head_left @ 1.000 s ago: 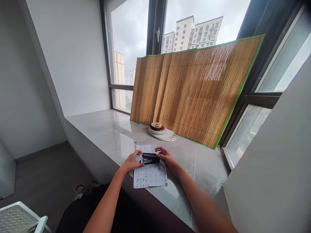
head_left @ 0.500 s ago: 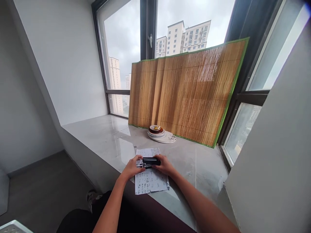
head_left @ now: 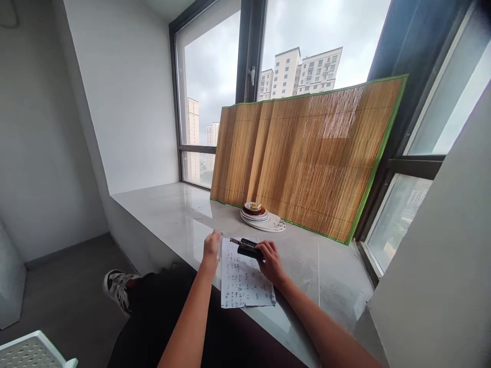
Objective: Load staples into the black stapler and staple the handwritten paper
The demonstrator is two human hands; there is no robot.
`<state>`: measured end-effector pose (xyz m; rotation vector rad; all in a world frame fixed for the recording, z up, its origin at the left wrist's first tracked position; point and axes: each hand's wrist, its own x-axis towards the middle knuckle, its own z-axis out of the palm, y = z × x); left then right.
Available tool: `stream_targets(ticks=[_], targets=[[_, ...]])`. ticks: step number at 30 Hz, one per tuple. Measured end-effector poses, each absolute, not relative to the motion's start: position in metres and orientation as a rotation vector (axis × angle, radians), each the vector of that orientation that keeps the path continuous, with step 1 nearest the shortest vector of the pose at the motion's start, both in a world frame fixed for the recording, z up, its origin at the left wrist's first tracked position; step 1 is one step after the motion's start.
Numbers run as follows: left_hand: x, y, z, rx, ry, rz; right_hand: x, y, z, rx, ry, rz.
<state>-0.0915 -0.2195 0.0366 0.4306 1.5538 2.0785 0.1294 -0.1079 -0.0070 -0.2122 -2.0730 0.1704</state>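
My right hand grips a black stapler by its right end, above the handwritten sheet of paper. The stapler points to the left, and a narrow metal-looking part sticks out of its left end. My left hand is raised beside the paper's left edge, apart from the stapler. Its fingers are closed together; whether anything small is pinched in them is hidden. The paper lies on the grey tiled ledge near its front edge, covered with rows of dark writing.
Behind the paper sits a stack of plates with small dishes on top. A bamboo mat with green edging leans on the window. My shoe and a white perforated plastic piece are at the lower left.
My left hand has come off the stapler and moved away to the left. The right hand keeps hold of the stapler, which is now tilted with a narrow part sticking out. The view has shifted.
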Motion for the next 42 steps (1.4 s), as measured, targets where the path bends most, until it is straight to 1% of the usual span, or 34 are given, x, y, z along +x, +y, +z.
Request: stream_targets(ticks=[3, 5, 9, 14, 18, 22, 26, 29, 32, 34, 36, 39, 42], targets=[[-0.096, -0.195, 0.054, 0.385, 1.509, 2.115, 0.132, -0.109, -0.005, -0.244, -2.07, 0.108], [-0.097, -0.178, 0.055, 0.335, 1.49, 2.077, 0.134, -0.111, -0.004, -0.266, -2.083, 0.068], [-0.091, -0.164, 0.041, 0.256, 1.44, 1.931, 0.136, -0.115, -0.003, -0.285, -2.1, -0.05], [-0.088, -0.185, 0.022, 0.339, 1.238, 1.778, 0.135, -0.116, -0.004, -0.296, -2.151, -0.122], [-0.092, -0.194, 0.013, 0.581, 1.005, 1.645, 0.134, -0.116, -0.007, -0.312, -2.287, -0.014], [-0.086, -0.19, 0.005, 0.693, 0.995, 1.636, 0.136, -0.119, -0.007, -0.307, -2.315, 0.074], [-0.084, -0.195, 0.0, 0.613, 1.017, 1.64, 0.137, -0.127, 0.001, -0.353, -2.231, 0.036], [-0.092, -0.205, 0.004, 0.449, 0.943, 1.795, 0.133, -0.129, 0.006, -0.496, -2.063, 0.111], [-0.094, -0.212, 0.013, 0.433, 0.774, 2.056, 0.126, -0.124, 0.004, -0.582, -1.982, 0.364], [-0.089, -0.215, 0.019, 0.559, 0.668, 2.089, 0.121, -0.119, -0.001, -0.586, -2.044, 0.494], [-0.081, -0.217, 0.022, 0.715, 0.647, 2.031, 0.118, -0.115, -0.005, -0.595, -2.141, 0.528], [-0.071, -0.221, 0.023, 0.926, 0.756, 1.929, 0.118, -0.116, -0.005, -0.627, -2.208, 0.437], [-0.066, -0.226, 0.024, 1.087, 0.84, 1.789, 0.12, -0.127, 0.003, -0.566, -2.148, 0.193]])
